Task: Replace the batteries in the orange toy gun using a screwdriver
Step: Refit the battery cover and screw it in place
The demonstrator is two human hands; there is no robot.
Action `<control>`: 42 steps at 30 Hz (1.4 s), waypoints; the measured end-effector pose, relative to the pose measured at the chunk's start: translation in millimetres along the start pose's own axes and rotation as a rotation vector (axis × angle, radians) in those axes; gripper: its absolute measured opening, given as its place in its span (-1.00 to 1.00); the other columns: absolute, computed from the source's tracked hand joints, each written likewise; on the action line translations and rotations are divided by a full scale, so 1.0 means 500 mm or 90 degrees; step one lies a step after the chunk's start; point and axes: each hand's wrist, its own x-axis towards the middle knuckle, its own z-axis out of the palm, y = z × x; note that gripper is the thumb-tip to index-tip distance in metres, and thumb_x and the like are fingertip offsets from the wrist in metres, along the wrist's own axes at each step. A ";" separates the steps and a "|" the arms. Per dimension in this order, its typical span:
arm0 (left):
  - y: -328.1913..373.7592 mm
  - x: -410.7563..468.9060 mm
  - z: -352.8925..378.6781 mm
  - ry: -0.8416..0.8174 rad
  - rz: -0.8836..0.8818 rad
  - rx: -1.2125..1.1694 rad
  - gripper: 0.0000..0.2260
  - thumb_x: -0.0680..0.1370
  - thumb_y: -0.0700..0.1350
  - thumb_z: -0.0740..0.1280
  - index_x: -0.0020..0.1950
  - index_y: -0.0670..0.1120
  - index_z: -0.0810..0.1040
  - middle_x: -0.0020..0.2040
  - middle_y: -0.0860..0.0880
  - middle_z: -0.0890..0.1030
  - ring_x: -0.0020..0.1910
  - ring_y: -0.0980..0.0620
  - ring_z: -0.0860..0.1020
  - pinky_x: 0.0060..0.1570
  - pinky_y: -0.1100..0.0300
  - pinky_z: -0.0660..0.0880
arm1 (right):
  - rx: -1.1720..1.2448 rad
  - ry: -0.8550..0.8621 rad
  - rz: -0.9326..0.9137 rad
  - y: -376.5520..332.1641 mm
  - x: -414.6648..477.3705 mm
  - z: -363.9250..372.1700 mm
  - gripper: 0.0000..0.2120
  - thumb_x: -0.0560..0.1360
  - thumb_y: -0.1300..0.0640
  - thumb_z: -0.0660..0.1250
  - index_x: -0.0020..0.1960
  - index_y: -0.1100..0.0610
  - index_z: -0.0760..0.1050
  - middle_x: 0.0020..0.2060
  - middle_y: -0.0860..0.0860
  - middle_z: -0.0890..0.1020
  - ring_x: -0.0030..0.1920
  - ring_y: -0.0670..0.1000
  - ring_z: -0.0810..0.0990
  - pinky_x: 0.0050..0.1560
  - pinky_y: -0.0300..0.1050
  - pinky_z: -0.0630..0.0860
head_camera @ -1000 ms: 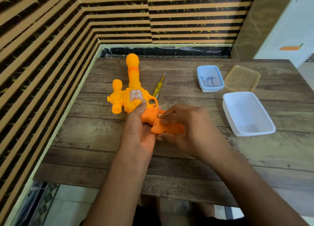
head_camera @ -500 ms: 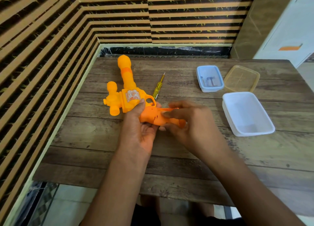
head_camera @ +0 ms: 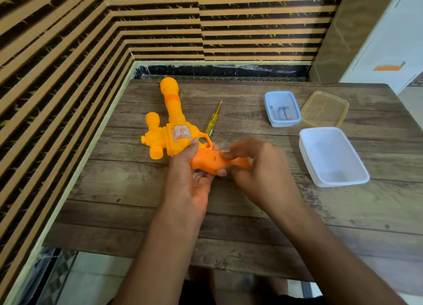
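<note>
Swung slightly to your left over the past second, the orange toy gun (head_camera: 176,133) now shows more of its grip, as your right hand (head_camera: 258,167) has slid back toward the butt end.

Nearest you, both forearms reach in over the front edge of the wooden table (head_camera: 229,213). Your left hand (head_camera: 190,174) cradles the gun from below, its fingers curled under the grip and its thumb pressed against the side of the body beside the trigger guard. Your right hand, blurred by motion, has its fingers curled round the rear of the grip, with a fingertip lying on the upper face. The gun sits between the two hands and just beyond them, its grip toward you and its barrel pointing away toward the far left corner of the table.

Just beyond the trigger guard, a yellow screwdriver (head_camera: 212,119) lies flat on the table, tip pointing away. To your right stands a white tub (head_camera: 332,156), well apart from the hands. Farther back sit a small blue tub (head_camera: 282,109) holding small items too blurred to identify and, beside it, a translucent yellowish lid (head_camera: 325,109). A striped wall (head_camera: 91,41) runs behind and to the left.
</note>
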 end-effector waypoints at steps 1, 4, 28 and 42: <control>0.000 0.000 -0.001 -0.001 -0.001 0.000 -0.61 0.62 -0.17 0.38 0.44 -0.16 0.49 0.29 -0.32 0.63 0.30 -0.25 0.62 -0.13 0.01 0.53 | 0.004 -0.008 0.014 -0.002 0.002 0.000 -0.69 0.33 0.10 0.67 0.06 0.02 0.76 0.09 0.01 0.73 0.14 0.02 0.65 0.02 -0.32 0.37; 0.001 -0.001 -0.001 0.002 -0.004 -0.003 -0.60 0.62 -0.16 0.37 0.46 -0.16 0.48 0.30 -0.32 0.63 0.30 -0.25 0.62 -0.19 0.04 0.54 | 0.012 -0.013 0.036 -0.001 0.005 0.003 -0.69 0.31 0.08 0.67 0.04 0.00 0.76 0.05 -0.04 0.75 0.12 -0.02 0.66 0.03 -0.32 0.41; -0.003 -0.002 0.003 0.095 0.023 0.056 -0.75 0.50 -0.40 0.42 0.13 -0.16 0.60 0.20 -0.17 0.69 0.22 -0.06 0.67 0.10 0.11 0.62 | -0.122 -0.269 0.060 0.055 -0.019 -0.089 -0.66 0.39 0.43 0.42 -0.19 -0.02 0.71 -0.35 -0.09 0.74 -0.25 -0.22 0.68 -0.03 -0.30 0.59; -0.017 0.006 0.003 0.153 0.055 0.071 -0.52 0.45 -0.38 0.50 0.36 -0.18 0.57 0.26 -0.13 0.68 0.19 -0.04 0.67 -0.02 0.16 0.63 | -0.201 -0.309 -0.027 0.060 -0.017 -0.073 -0.71 0.39 0.43 0.29 -0.20 0.06 0.63 -0.22 -0.08 0.64 -0.18 -0.08 0.60 -0.10 -0.17 0.53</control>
